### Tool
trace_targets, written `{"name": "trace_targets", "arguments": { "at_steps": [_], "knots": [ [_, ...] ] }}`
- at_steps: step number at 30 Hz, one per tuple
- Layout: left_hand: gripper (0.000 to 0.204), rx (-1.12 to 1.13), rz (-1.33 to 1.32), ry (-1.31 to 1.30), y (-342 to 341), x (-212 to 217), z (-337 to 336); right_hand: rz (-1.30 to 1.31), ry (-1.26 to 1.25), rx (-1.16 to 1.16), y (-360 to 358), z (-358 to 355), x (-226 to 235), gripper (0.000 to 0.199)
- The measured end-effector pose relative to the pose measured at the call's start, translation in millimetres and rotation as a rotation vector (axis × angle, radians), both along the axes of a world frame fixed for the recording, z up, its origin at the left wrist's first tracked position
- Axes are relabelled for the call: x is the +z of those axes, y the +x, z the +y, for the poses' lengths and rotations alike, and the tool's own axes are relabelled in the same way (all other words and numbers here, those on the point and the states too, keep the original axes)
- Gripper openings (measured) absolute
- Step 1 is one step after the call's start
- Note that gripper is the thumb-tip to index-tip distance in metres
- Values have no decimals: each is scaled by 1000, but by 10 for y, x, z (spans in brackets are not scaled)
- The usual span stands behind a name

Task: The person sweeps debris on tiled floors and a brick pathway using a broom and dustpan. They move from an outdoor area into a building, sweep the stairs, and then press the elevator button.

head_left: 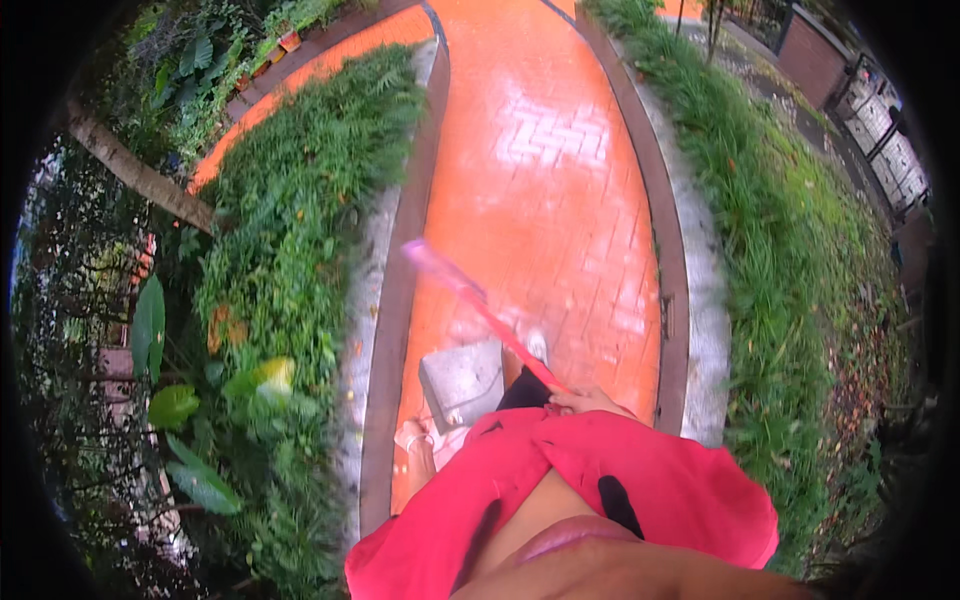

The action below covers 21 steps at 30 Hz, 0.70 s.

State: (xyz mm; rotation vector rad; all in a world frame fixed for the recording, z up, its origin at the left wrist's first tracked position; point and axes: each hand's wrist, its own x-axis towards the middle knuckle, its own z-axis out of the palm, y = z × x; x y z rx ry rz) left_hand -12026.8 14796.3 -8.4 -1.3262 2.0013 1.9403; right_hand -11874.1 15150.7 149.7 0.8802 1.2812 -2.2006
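My right hand (582, 401) is closed round a long red stick (500, 332), held in front of my body. The stick slants up and to the left over the path, and its far pinkish end is smeared by motion. My left hand (410, 435), with a band at its wrist, hangs low by my left side with its fingers curled. What it holds is too small to make out. Just right of that hand is a grey box-shaped container (463, 380), low over the paving. Whether the hand touches it I cannot tell.
An orange brick path (540, 230) runs ahead between dark raised kerbs (672, 280). Plants (290, 270) line the left, with a leaning trunk (140, 170) beyond. Grass (760, 230) edges the right. My white shoe (537, 345) shows on the paving. A metal gate (885, 140) stands far right.
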Motion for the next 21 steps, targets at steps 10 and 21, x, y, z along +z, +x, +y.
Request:
{"name": "trace_targets", "arguments": {
  "at_steps": [10, 21],
  "knots": [
    [14, -121, 84, -16, -2921, 394, 2159, -48, 344, -514, -2120, 2390, 666, 16],
    [16, -327, 285, -173, -6264, 395, 4630, 44, 88, -277, -5705, 4421, 477, 12]
  ]
}}
